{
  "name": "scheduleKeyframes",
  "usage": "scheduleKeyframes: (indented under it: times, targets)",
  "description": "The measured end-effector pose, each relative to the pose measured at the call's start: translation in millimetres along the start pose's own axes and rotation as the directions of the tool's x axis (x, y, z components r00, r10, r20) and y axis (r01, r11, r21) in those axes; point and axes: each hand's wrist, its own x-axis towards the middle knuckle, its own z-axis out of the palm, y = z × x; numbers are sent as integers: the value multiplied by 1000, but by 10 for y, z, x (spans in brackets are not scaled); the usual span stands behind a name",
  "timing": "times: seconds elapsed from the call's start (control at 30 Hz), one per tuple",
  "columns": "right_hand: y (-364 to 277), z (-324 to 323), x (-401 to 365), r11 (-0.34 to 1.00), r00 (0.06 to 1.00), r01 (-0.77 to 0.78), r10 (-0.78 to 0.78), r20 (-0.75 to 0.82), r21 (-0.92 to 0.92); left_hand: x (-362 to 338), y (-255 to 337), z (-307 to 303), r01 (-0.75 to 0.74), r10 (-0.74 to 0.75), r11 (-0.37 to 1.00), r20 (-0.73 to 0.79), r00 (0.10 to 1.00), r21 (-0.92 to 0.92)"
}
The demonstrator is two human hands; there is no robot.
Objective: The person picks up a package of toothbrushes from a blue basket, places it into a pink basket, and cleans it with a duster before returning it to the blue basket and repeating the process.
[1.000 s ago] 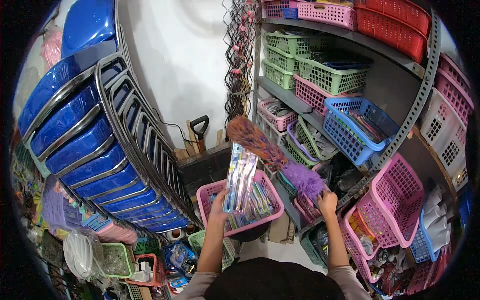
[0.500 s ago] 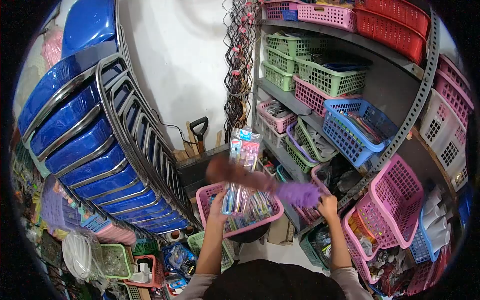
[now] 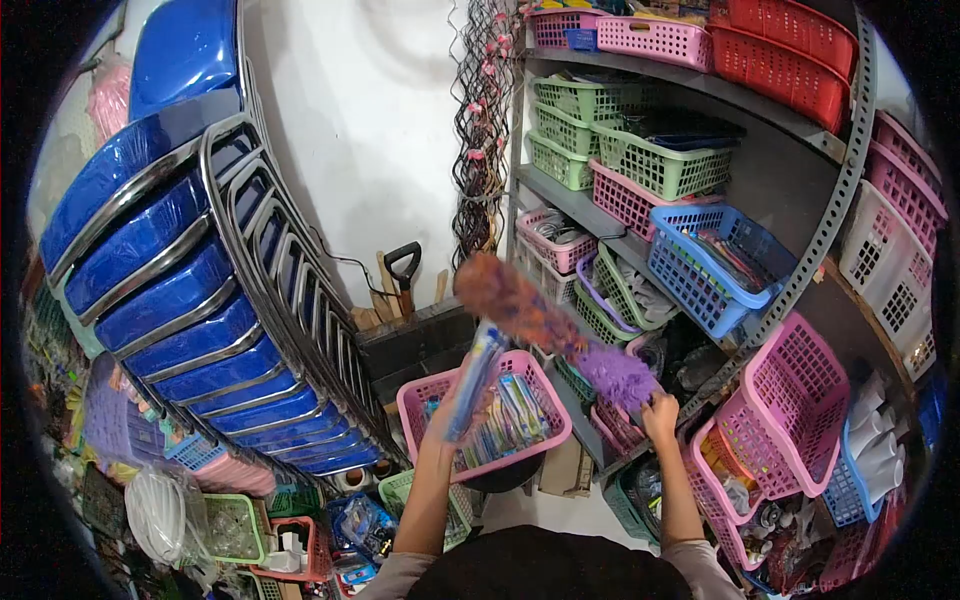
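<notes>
A fluffy duster (image 3: 540,318), brown at its far end and purple near the handle, slants up and left from my right hand (image 3: 659,417), whose fingers are wrapped round its handle. My left hand (image 3: 441,428) grips a clear package of toothbrushes (image 3: 474,380), turned edge-on and smeared by motion. Both are held above a pink basket (image 3: 561,436) filled with packaged toothbrushes (image 3: 515,415). The duster's brown end is just above the package's top; whether they touch cannot be made out.
Stacked blue chairs (image 3: 190,290) stand at the left. Shelves (image 3: 585,208) on the right hold green, pink and blue baskets (image 3: 715,270). A black-handled tool (image 3: 403,270) leans by the wall. Small baskets (image 3: 232,528) of goods lie lower left.
The toothbrush package has tilted from facing me to edge-on and moved slightly lower. The duster's brown end has risen and shifted right, off the front of the package.
</notes>
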Motion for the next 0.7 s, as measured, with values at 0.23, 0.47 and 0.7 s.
scheduleKeyframes:
  times: [0.23,0.47,0.7]
  targets:
    - [-105,-239,-80,956,937,293,-287,197,2,-96,-69,297,-71,431,660,-299,852,748]
    - [-143,-165,-15,982,989,-35,61,134,-185,-141,54,-60,-103,187,952,-281,941,287]
    - [71,-170,-113,951,907,283,-223,357,-125,-140,-79,672,-263,373,913,-376,848,314]
